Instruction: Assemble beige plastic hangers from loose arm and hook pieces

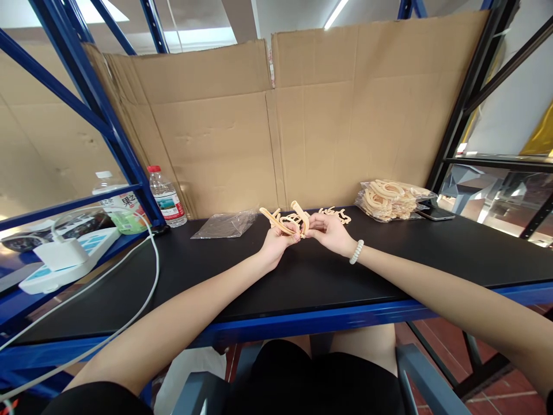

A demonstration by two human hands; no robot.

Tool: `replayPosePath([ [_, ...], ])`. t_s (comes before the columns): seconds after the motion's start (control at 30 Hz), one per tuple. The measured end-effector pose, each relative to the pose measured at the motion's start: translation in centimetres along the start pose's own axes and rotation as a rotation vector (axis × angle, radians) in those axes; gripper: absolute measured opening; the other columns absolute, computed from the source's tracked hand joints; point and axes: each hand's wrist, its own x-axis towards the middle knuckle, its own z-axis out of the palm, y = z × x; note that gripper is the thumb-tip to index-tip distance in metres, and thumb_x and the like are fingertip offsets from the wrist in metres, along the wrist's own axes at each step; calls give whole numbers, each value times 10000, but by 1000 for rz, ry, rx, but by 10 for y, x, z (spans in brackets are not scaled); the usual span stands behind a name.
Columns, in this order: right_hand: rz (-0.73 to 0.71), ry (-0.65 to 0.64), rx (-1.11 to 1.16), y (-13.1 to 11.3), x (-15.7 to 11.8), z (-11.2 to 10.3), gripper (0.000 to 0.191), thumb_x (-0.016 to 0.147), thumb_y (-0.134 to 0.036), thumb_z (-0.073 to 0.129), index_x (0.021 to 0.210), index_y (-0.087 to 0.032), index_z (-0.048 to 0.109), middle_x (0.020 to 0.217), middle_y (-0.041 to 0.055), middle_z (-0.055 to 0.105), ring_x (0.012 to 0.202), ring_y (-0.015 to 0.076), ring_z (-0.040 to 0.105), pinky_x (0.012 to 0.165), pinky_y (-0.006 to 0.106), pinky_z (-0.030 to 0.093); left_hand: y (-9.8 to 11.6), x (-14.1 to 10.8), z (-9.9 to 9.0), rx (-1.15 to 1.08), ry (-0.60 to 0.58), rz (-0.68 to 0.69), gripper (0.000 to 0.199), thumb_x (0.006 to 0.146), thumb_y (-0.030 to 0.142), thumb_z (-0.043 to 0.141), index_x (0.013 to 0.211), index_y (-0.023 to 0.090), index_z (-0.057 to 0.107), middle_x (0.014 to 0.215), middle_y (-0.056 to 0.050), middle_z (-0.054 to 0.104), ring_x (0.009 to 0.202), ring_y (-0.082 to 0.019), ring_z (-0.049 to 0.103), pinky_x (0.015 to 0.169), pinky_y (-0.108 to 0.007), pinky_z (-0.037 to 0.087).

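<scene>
Both my hands meet above the black tabletop (259, 282), near its back edge. My left hand (276, 246) is closed on a pale tan carved scroll piece (276, 221), which looks like wooden trim. Thumb and fingers of my right hand (332, 233) pinch the right side of the pale pieces, at an upright curved strip (301, 215). Whether these are one piece or several touching cannot be made out. Just behind my right hand, more thin curly pieces (339, 214) lie on the tabletop.
To the right sits a clear bag of similar pale pieces (389, 200), with a phone (435, 214) beside it. A flat clear plastic bag (225, 225) lies left of my hands. Further left are a red-capped bottle (167, 199), a power strip (71, 259) and a white cable (156, 271). Cardboard (216, 132) stands behind.
</scene>
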Motion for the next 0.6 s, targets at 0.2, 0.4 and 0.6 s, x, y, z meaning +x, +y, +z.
replayPosePath([
  [0.2,47,61,16,2,-2,6,173,665,-247,709,759,-180,581,727,14,683,696,175,687,746,367,587,-2,-3,6,62,136,42,142,540,115,746,619,146,632,670,-12,590,672,-136,554,731,-304,453],
  [0.4,93,97,63,4,0,9,290,626,-323,785,775,-179,582,759,31,691,700,182,685,738,383,595,0,-5,10,27,232,-30,137,577,114,750,662,132,644,665,-22,611,626,-122,571,680,-283,473],
  [0.6,104,165,162,7,0,16,332,646,-399,780,784,-185,566,745,16,673,695,164,667,761,391,580,7,-5,13,-32,315,-141,133,624,115,750,714,116,651,714,-47,644,657,-116,609,716,-270,500],
])
